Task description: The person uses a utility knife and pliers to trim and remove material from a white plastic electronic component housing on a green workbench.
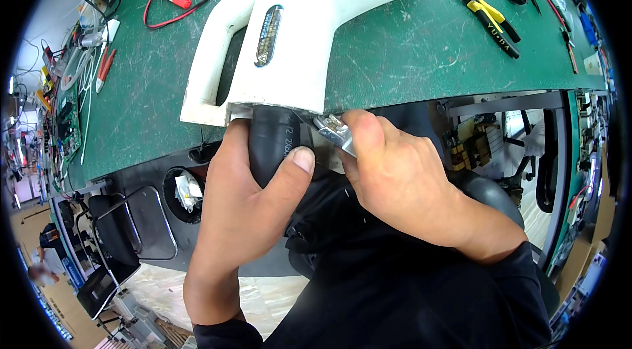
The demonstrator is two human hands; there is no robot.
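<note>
Your left hand (247, 197) is wrapping tight around the thick black cable (271, 141) where it is leaving the white plastic handle (296, 26), which is lying on the green mat (421, 46) at the bench edge. Your right hand (401, 178) is pinching a small metal clamp (334, 130) against that cable end. Yellow-handled pliers (490, 20) are lying farther back.

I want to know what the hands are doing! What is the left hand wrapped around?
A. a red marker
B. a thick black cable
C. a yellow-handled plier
B: the left hand grips the thick black cable coming out of the white handle.
</note>
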